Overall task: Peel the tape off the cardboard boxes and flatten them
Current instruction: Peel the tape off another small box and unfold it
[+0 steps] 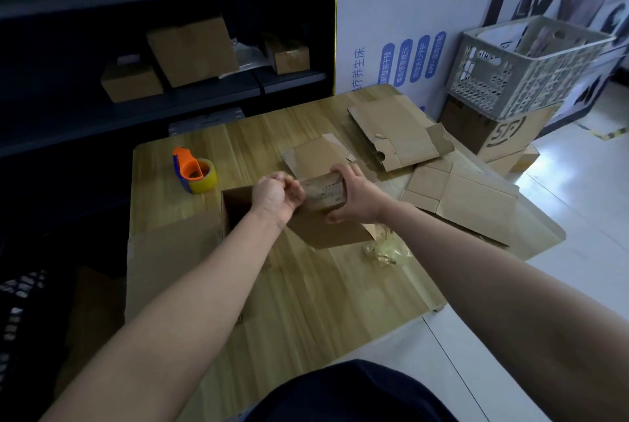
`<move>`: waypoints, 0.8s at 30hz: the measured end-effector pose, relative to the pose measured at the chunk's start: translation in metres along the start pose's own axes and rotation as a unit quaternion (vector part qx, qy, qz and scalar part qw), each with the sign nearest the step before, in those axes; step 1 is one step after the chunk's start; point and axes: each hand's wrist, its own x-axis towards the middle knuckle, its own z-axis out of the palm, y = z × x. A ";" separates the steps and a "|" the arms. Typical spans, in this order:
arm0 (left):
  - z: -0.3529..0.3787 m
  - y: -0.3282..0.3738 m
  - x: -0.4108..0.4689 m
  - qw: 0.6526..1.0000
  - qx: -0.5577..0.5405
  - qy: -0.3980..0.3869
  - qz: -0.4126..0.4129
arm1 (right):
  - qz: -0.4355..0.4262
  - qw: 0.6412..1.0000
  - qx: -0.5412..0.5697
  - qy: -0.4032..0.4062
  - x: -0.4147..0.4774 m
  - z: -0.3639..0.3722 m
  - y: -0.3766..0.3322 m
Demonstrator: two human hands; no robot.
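From where I stand I count, on the worktop (306, 285), three flattened cardboard sheets (315, 154), one small taped box (323, 197), one open box (235, 207), one tape dispenser (194, 171) and one wad of crumpled tape (381, 251). Three shelf boxes (192, 50) sit opposite. One crate (524, 64) tops a stack of two floor boxes (507, 136).

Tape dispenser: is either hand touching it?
No, the tape dispenser stands apart on the table, left of the cardboard box that the right hand grips and whose tape the left hand pinches.
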 end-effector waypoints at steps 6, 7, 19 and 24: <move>-0.004 -0.012 0.013 0.898 0.400 0.068 0.168 | 0.007 0.999 0.030 0.037 -0.014 -0.004 0.008; -0.004 -0.018 0.014 0.831 0.517 0.033 0.203 | 0.009 0.999 0.025 0.044 -0.015 -0.004 0.008; 0.022 -0.042 0.006 0.707 0.641 -0.106 0.279 | 0.011 0.996 0.003 0.086 -0.039 -0.018 0.032; 0.032 -0.045 0.006 0.722 0.633 -0.121 0.253 | -0.008 0.997 -0.010 0.076 -0.042 -0.019 0.039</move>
